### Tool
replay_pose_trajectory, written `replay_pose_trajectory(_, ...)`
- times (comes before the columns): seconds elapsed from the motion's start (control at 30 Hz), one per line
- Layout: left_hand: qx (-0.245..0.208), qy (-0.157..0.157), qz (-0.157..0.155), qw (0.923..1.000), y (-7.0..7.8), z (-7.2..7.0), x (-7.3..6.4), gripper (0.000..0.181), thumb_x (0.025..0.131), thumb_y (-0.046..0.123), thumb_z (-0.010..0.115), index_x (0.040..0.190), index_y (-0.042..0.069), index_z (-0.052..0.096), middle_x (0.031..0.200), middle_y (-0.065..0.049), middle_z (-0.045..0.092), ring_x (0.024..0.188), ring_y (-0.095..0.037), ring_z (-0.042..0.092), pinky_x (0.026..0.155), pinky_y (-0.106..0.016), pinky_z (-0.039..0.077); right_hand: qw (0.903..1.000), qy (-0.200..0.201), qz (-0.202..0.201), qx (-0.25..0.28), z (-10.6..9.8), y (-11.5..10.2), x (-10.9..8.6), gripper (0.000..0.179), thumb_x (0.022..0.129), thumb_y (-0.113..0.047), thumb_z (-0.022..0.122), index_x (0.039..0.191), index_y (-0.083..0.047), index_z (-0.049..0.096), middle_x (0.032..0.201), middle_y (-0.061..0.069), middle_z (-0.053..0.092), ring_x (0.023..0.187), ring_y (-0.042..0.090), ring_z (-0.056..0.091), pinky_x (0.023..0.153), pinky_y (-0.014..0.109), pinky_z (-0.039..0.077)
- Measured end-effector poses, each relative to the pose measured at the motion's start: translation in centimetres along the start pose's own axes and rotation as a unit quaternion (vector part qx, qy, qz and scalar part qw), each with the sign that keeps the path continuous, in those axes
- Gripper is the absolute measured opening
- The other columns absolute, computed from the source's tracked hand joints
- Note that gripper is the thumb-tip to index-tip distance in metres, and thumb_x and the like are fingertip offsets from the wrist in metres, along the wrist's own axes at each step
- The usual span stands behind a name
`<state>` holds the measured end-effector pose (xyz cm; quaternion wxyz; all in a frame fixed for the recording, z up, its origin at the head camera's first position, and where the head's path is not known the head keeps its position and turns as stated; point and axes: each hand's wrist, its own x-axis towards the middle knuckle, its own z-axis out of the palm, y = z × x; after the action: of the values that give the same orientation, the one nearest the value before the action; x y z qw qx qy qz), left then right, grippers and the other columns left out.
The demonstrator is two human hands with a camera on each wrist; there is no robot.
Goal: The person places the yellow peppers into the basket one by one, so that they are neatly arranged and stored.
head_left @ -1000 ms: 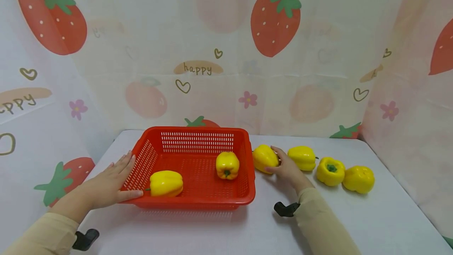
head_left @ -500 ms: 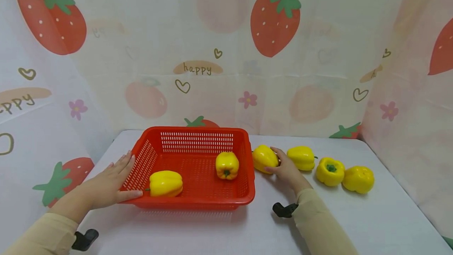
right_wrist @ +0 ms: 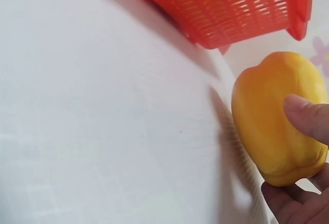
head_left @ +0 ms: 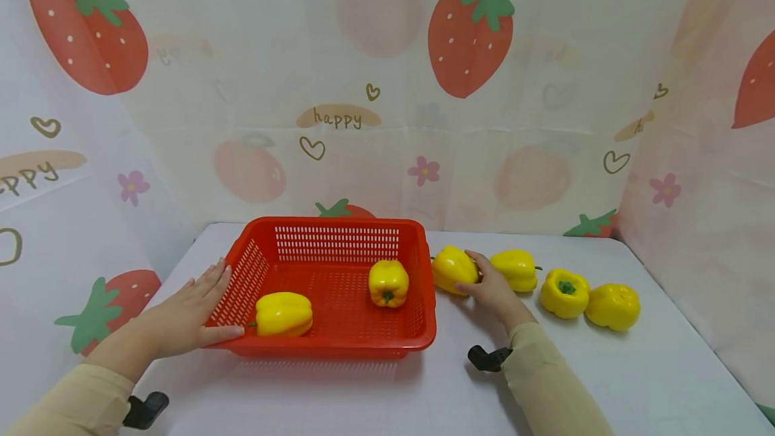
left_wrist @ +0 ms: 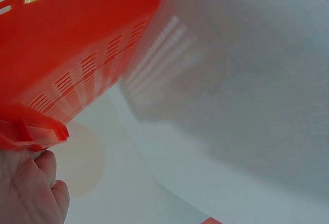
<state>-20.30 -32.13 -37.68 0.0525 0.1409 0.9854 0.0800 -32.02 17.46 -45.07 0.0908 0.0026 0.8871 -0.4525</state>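
In the head view my right hand (head_left: 493, 291) grips a yellow bell pepper (head_left: 453, 269) just right of the red basket. The right wrist view shows the thumb (right_wrist: 308, 116) on the side of this bell pepper (right_wrist: 277, 116), with other fingers at its end. My left hand (head_left: 188, 311) rests on the left rim of the red plastic basket (head_left: 336, 343), fingers straight and thumb along the front rim. Inside the basket lie two yellow bell peppers, one at front left (head_left: 284, 313) and one at right (head_left: 389, 283).
Right of my right hand, three more yellow bell peppers (head_left: 513, 270), (head_left: 565, 293), (head_left: 613, 307) sit in a row on the white table (head_left: 424, 395). A strawberry-print cloth (head_left: 375, 173) hangs behind and at both sides.
The gripped bell pepper has shifted very slightly up and to the right with my right hand. My left hand and the basket stay where they were.
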Motion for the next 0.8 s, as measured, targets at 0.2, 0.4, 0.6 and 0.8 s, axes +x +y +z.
replay_pose_trajectory(0.2, 0.003, 0.001, 0.002, 1.0, 0.1, -0.1, 0.0, 0.107, 0.073, 0.067, 0.056, 0.144, -0.002, 0.014, 0.149, -0.023, 0.01, 0.134, -0.041, 0.013, 0.104, -0.061, 0.017, 0.9999, 0.001, -0.014, 0.01, -0.6, -0.1, 0.2, 0.082, 0.076, -0.039, 0.072, 0.143, -0.03, 0.026, 0.144, 0.008, 0.034, 0.126, 0.031, 0.035, 0.104, 0.057, 0.026)
replay_pose_trajectory(0.4, 0.002, 0.002, 0.007, 1.0, 0.1, -0.1, 0.0, 0.107, 0.074, 0.066, 0.056, 0.144, -0.002, 0.014, 0.15, -0.023, 0.01, 0.134, -0.041, 0.013, 0.104, -0.061, 0.017, 0.9998, 0.005, -0.017, 0.007, -1.3, -0.2, 0.3, 0.084, 0.075, -0.041, 0.073, 0.143, -0.031, 0.025, 0.144, 0.007, 0.033, 0.126, 0.03, 0.036, 0.104, 0.054, 0.028)
replay_pose_trajectory(0.6, -0.001, 0.0, 0.004, 1.0, 0.1, -0.2, 0.0, 0.107, 0.073, 0.066, 0.056, 0.144, -0.002, 0.013, 0.15, -0.023, 0.009, 0.134, -0.041, 0.012, 0.104, -0.061, 0.016, 0.9992, 0.005, -0.03, 0.027, -1.9, -0.9, -0.2, 0.083, 0.077, -0.037, 0.072, 0.144, -0.028, 0.023, 0.144, 0.008, 0.032, 0.125, 0.032, 0.037, 0.103, 0.053, 0.032)
replay_pose_trajectory(0.8, -0.002, -0.001, 0.001, 1.0, 0.1, -0.1, 0.0, 0.108, 0.073, 0.067, 0.056, 0.144, -0.002, 0.013, 0.15, -0.023, 0.01, 0.134, -0.041, 0.012, 0.104, -0.061, 0.017, 0.9979, 0.005, -0.045, 0.046, -2.4, -1.6, -0.3, 0.084, 0.077, -0.037, 0.072, 0.144, -0.027, 0.023, 0.145, 0.007, 0.032, 0.124, 0.031, 0.038, 0.102, 0.051, 0.034)
